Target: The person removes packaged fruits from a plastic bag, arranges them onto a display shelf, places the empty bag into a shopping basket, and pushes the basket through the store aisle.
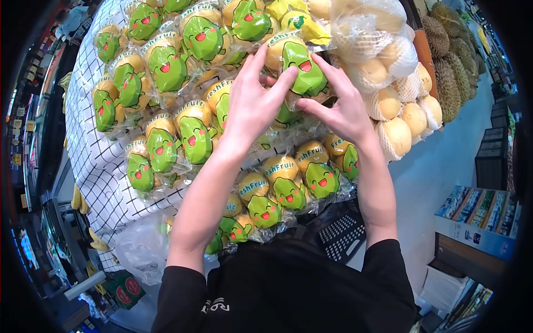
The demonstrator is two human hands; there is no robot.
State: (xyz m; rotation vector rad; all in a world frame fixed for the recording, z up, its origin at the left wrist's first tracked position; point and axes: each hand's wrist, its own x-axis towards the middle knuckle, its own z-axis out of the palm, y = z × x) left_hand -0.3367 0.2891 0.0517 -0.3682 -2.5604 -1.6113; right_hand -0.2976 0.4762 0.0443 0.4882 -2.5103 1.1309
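Note:
A round yellow fruit in a clear bag (304, 71), printed with a green smiling cartoon and "FreshFruit" lettering, is between my two hands. My left hand (256, 94) grips its left side, thumb pressed on the front of the bag. On the right side my right hand (340, 102) curls around it, index finger near the top and thumb at the lower edge. Whether the fruit rests on those below is hidden. Rows of similar bagged fruits (195, 139) lie around and below my hands. A yellow-wrapped fruit (300, 22) sits just above.
Pale fruits in white foam nets (394, 133) are heaped to the right, with durians (447, 66) beyond. A checkered cloth (94, 166) covers the display on the left. Near my body are a crumpled plastic bag (141, 250) and a black perforated crate (341, 236).

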